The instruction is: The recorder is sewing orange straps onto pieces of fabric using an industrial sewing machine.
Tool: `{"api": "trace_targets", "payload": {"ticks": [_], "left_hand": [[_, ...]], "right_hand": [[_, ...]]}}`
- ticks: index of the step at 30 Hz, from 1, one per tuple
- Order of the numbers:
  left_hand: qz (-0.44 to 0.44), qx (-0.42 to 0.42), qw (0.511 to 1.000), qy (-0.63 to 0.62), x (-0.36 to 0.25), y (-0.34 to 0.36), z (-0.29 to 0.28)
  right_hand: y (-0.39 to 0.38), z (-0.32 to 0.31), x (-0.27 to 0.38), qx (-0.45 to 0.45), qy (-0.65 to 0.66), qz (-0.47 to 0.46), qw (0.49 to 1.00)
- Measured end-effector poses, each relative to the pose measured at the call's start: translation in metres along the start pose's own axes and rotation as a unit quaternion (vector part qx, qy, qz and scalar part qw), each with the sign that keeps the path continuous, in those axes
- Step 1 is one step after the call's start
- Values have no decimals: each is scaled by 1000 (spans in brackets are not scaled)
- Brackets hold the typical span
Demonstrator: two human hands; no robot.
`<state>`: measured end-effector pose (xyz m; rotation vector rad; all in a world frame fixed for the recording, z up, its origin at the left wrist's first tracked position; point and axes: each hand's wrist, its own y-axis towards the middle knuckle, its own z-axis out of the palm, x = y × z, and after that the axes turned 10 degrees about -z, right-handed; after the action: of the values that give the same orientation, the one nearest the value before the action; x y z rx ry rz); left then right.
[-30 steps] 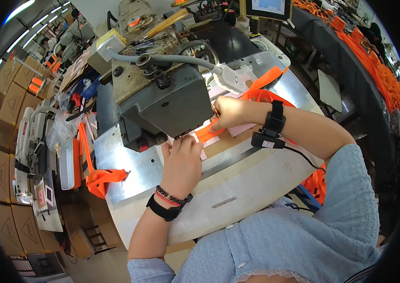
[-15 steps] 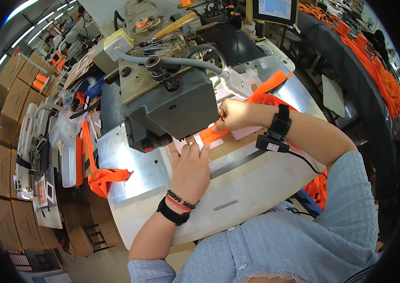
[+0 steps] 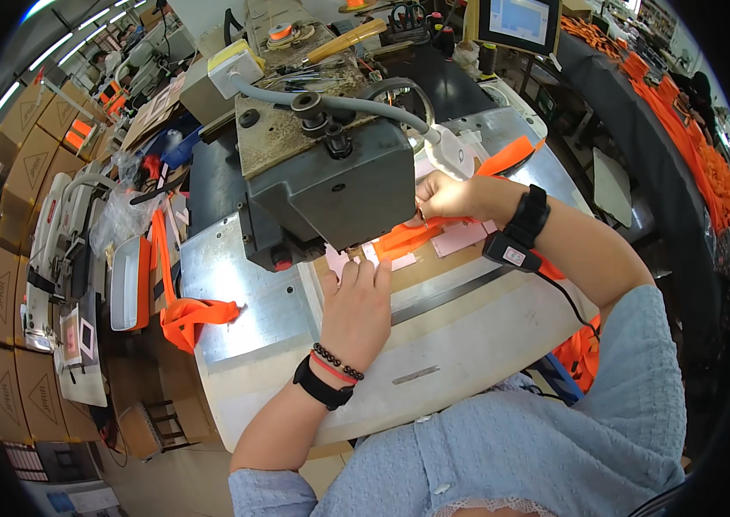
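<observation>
Here the left hand (image 3: 356,302) lies flat on the pink labels (image 3: 356,257); at two o'clock the right hand (image 3: 444,195) pinches orange webbing (image 3: 412,234) beneath the sewing head (image 3: 330,177). Fingers that close risk a needle strike.

A grey metal sewing machine head (image 3: 322,172) stood on a pale steel table (image 3: 244,293); flat orange webbing strap (image 3: 408,237) lay right of it, a crumpled orange strap bundle (image 3: 193,317) at the table's left edge.

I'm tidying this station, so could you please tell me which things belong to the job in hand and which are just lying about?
In use:
left hand
right hand
orange strap
sewing machine
pink labels

Lying about:
orange strap bundle
cardboard boxes
monitor
</observation>
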<state>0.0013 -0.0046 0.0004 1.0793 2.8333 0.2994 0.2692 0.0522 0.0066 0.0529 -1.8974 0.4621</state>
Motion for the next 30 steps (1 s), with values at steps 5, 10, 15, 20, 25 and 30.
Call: {"api": "trace_targets", "payload": {"ticks": [5,10,15,20,25,30], "left_hand": [[0,0,1000,-3,1,1,0],[-3,4,1000,-10,1,1,-1],[-1,3,1000,-15,-1,2,-4],[26,0,1000,-7,1,4,1],[16,27,999,-20,4,6,-1],[27,6,1000,-10,-4,1,-3]], "right_hand": [[-26,12,19,12,-104,-2,994],[-44,19,35,8,-166,-60,984],[-62,17,16,23,-304,-335,892],[-78,32,19,87,-508,-193,835],[-79,40,4,34,-473,-276,836],[-76,42,1,23,-490,-288,823]]}}
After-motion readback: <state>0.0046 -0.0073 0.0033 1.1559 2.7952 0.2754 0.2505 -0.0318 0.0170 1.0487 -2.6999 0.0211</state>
